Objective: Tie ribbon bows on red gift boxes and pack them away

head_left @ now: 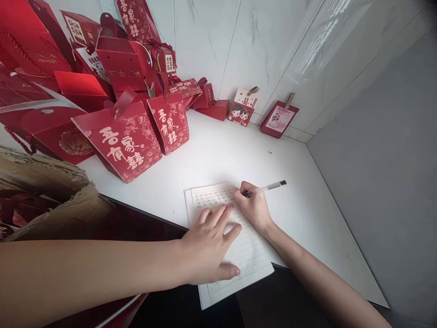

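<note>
A lined notebook (251, 255) lies on the white table, its lower part jutting past the front edge. Several rows of handwritten figures fill the top of its page. My left hand (213, 241) rests flat on the page with fingers spread, just below the writing. In my right hand (254, 205) is a pen (269, 187) with a clear barrel and a dark end, pinched near its tip. The pen slants up to the right. Its point is hidden behind my fingers, at the right end of the written rows.
Red gift boxes (131, 141) with Chinese lettering crowd the left of the white table (218, 155). Two small boxes, one with cartoon figures (241, 111) and one pink-fronted (280, 119), stand by the tiled wall. An open cardboard carton (58, 182) is at left; a grey wall (382, 150) borders the right.
</note>
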{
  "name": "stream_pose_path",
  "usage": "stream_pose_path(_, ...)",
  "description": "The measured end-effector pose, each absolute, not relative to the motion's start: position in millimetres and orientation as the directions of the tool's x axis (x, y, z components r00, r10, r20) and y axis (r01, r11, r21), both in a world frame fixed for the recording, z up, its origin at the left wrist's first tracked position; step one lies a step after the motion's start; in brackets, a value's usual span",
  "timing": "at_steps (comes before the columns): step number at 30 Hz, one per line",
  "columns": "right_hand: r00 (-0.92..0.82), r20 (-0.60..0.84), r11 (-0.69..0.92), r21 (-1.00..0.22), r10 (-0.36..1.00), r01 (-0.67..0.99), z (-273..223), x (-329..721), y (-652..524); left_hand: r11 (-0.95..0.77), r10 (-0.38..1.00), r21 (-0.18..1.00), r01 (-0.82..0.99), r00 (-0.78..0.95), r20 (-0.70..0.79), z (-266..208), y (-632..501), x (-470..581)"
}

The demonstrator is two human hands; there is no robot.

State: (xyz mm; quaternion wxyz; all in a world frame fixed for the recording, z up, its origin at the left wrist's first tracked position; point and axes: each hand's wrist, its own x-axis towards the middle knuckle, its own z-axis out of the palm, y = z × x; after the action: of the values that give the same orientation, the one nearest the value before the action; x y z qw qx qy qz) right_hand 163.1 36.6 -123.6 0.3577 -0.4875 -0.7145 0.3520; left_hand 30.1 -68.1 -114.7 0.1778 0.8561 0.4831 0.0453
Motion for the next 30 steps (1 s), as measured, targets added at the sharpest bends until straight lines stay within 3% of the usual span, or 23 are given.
stream_pose_path(6,-0.276,0.156,0.26,-0.881,0.948,0.395,-122.8,162.3,36.6,-0.453,0.849,0.365,0.813,0.519,-0.102,-112.1,-67.3,30.9)
stream_pose_path(11,-0.094,0.067,0.077,-0.991,0.993,0.11,-119.1,171.1,50.3,-0.446,0.839,0.355,0.822,0.522,-0.153,-108.8,-67.3,30.4)
stream_pose_path(14,-0.056,0.148,0.155,-0.974,0.987,0.166,-118.4,178.4,65.5,-0.442,0.842,0.366,0.819,0.519,-0.146,-108.5,-69.4,28.8)
stream_pose_path(19,-0.116,0.416,0.417,-0.768,0.902,0.486,-129.3,188.5,91.7,-0.428,0.844,0.386,0.817,0.514,-0.152,-113.4,-66.4,25.5)
stream_pose_path(24,-0.218,0.598,0.597,-0.562,0.772,0.572,-130.5,199.5,103.3,-0.466,0.813,0.391,0.794,0.558,-0.164,-115.9,-53.3,20.0)
stream_pose_path(27,-0.28,0.65,0.654,-0.449,0.707,0.609,-125.2,210.8,101.9,-0.495,0.786,0.425,0.758,0.599,-0.153,-99.4,-51.3,16.0)
stream_pose_path(30,-0.358,0.601,0.653,-0.39,0.715,0.65,-122.8,224.1,102.4,-0.473,0.8,0.47,0.745,0.587,-0.124,-72.9,-49.9,9.2)
